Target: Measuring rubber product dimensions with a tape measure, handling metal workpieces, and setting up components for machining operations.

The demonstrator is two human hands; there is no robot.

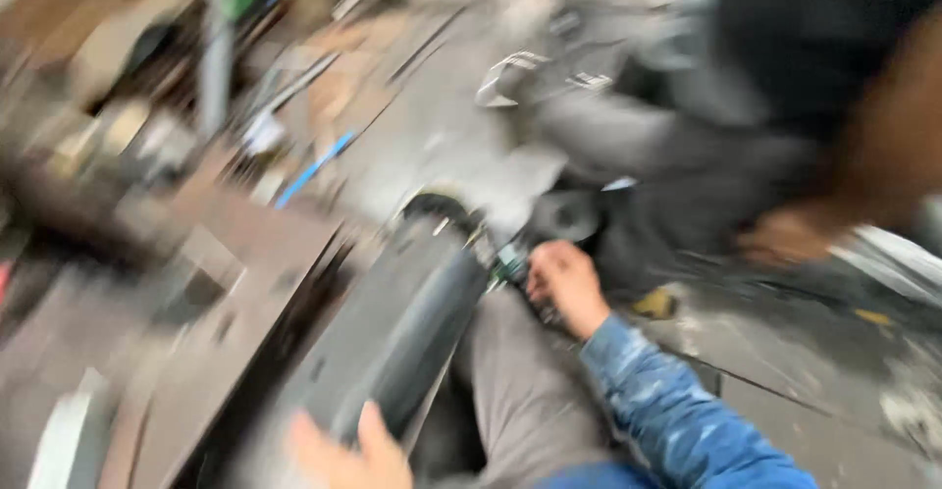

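The picture is heavily blurred by motion. My left hand rests on the near end of a long dark grey panel that runs up the middle of the view. My right hand, in a blue sleeve, is closed around a small dark tool at the panel's far end, near a round black part. What exactly the tool is cannot be made out.
Another person in dark clothes crouches at the upper right, one hand near the floor. Rusty metal plates lie at the left. Scattered tools and a blue strip litter the concrete floor.
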